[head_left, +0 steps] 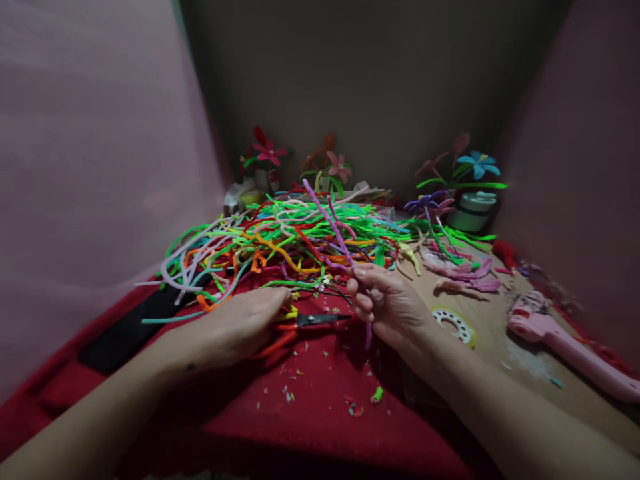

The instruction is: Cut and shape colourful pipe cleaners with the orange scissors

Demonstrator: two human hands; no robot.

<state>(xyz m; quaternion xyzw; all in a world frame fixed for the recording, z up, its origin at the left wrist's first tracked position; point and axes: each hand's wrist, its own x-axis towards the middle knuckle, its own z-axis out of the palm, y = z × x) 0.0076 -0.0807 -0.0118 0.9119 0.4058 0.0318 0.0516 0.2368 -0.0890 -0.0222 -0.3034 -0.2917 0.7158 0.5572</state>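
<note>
My left hand [253, 320] is over the red cloth [235, 407], closed near a pair of scissors [323, 320] with dark blades and red and yellow handles. The blades point right, toward my other hand. A purple pipe cleaner [331, 223] is pinched between the thumb and fingers of my right hand [383, 300]. Its long end slants up to the left, and a short end sticks out below my fingers. Behind both hands lies a big heap of pipe cleaners [280, 233], mostly green, with white, orange, red and yellow ones among them.
A black phone-like slab [125, 330] lies at left. On the right are a roll of tape [453, 325], a pink tool [555, 333] and pink pipe-cleaner petals [470, 273]. Finished flowers [477, 163] stand at the back beside a lidded jar [473, 210]. Small clippings dot the cloth.
</note>
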